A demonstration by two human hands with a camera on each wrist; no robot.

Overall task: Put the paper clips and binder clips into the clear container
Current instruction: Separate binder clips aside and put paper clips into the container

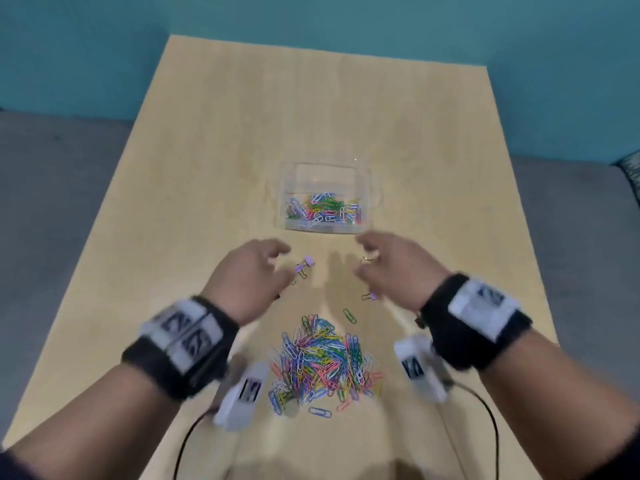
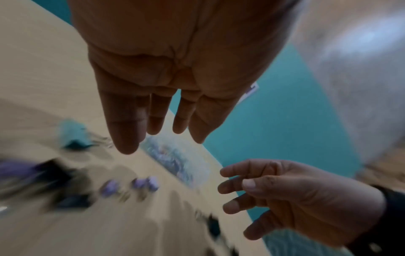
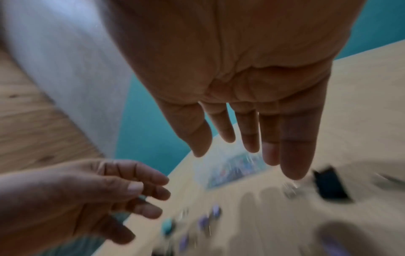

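A clear container [image 1: 323,168] holding several coloured paper clips stands mid-table. Just before it hover both hands, fingers straight and spread, holding nothing: the left hand [image 1: 273,265] on the left, the right hand [image 1: 367,258] on the right. In the left wrist view the left hand [image 2: 160,131] shows an empty palm, and the right wrist view shows the right hand [image 3: 247,152] likewise empty. Purple binder clips [image 1: 304,266] lie between the hands, another purple binder clip [image 1: 370,296] under the right hand. A big pile of coloured paper clips [image 1: 322,362] lies near me between the wrists.
The light wooden table [image 1: 242,133] is set against a teal wall [image 1: 346,15], with grey floor on both sides. Black cables [image 1: 491,427] trail from the wrist cameras over the near table edge. Both wrist views blur dark and teal binder clips [image 3: 331,185] on the table.
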